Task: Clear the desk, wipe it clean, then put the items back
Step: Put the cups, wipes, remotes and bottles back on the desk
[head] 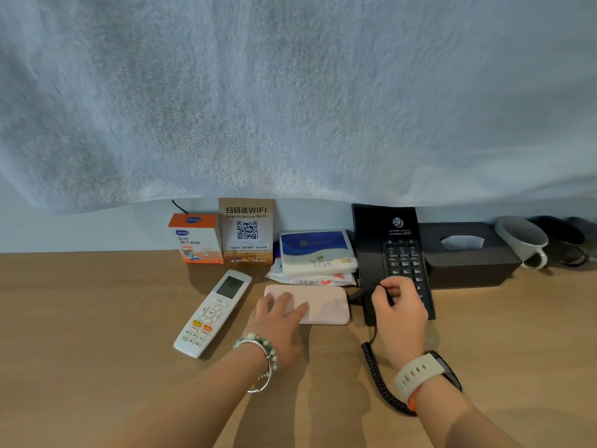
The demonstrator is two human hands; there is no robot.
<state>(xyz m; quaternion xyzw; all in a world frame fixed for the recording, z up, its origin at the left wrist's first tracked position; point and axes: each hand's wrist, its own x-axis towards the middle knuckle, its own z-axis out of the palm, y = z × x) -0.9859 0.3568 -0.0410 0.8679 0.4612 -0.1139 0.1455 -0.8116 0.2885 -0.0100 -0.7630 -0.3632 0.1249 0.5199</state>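
Near the back edge of the tabletop (80, 318), about in the middle, a pink power bank (326, 305) lies flat. The left hand (281, 315) rests on its left end, palm down. Its fingers (298, 310) are straight and spread, and they do not curl round it. The left arm reaches in from the front edge and wears a bead bracelet (265, 354).

The right hand (399, 312) hovers over the front of the black phone (392, 250), just right of the power bank. Its fingers (392, 282) are curled, and the thumb and first finger pinch a thin black cord (389, 294). A black plug (357, 295) sits at the right end of the power bank. The right wrist wears a watch (426, 371). The phone's curly cord (378, 373) runs toward the front edge under that arm.

A white remote (211, 313) lies tilted to the left of the left hand. Along the back edge, from left to right, stand an orange and white box (197, 237), a brown wifi sign (247, 231), a pack of tissues (318, 250) on top of a pack of wet wipes (310, 281), the phone, a black tissue box (468, 253), a white cup (523, 240) and a dark cup (568, 244). Both cups lie tipped on their sides.

A big pale towel (290, 92) hangs across the whole top of the view.
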